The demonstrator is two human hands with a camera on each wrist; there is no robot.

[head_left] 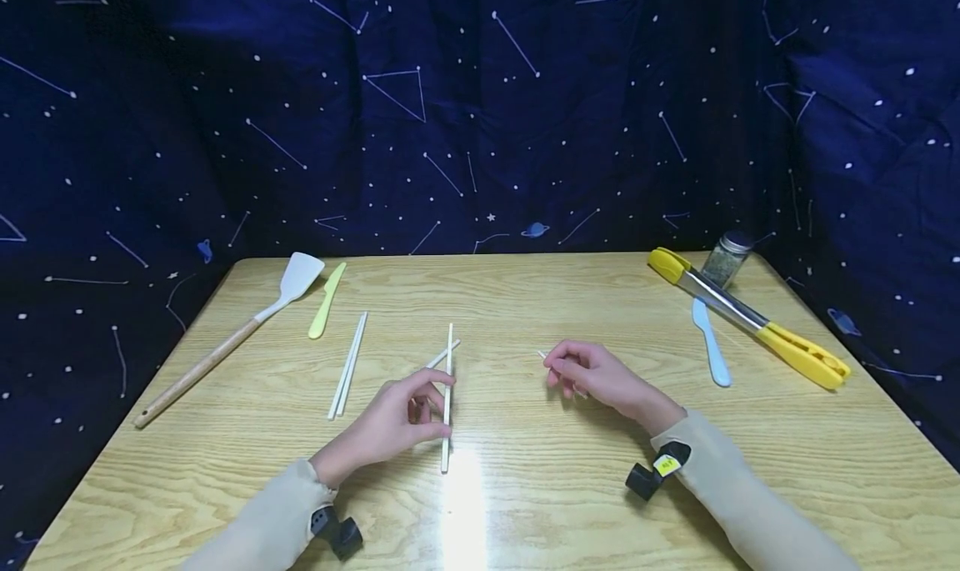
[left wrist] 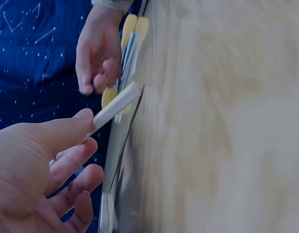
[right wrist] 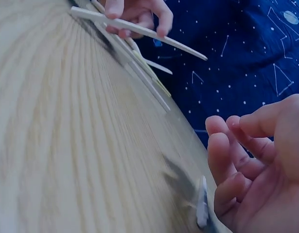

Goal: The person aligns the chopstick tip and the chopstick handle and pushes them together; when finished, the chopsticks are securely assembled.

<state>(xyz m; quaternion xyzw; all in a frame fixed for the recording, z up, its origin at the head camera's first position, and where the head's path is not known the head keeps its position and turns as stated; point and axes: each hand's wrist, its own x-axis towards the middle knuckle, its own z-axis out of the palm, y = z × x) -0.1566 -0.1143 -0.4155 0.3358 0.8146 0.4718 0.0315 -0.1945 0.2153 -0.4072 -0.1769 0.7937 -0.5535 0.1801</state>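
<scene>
White chopsticks, a pair (head_left: 348, 364) lying side by side on the table (head_left: 517, 504), slant with their far ends rightward. Just right of this pair, the left hand (head_left: 393, 421) pinches a single chopstick (head_left: 447, 406) between thumb and fingers; its long axis runs nearly straight away from the person, the far end leaning slightly right. Behind it, also right of the pair, another chopstick (head_left: 438, 358) points obliquely away and rightward, partly hidden.

Well right of the pair, the right hand (head_left: 596, 375) has its fingers loosely curled, the gap to the thumb narrow; a white tip (head_left: 542, 354) shows beside the fingertips. Left of the pair are a yellow knife (head_left: 327, 303) and, farther, a spatula (head_left: 225, 350); far to its right, yellow-ended tongs (head_left: 731, 304).
</scene>
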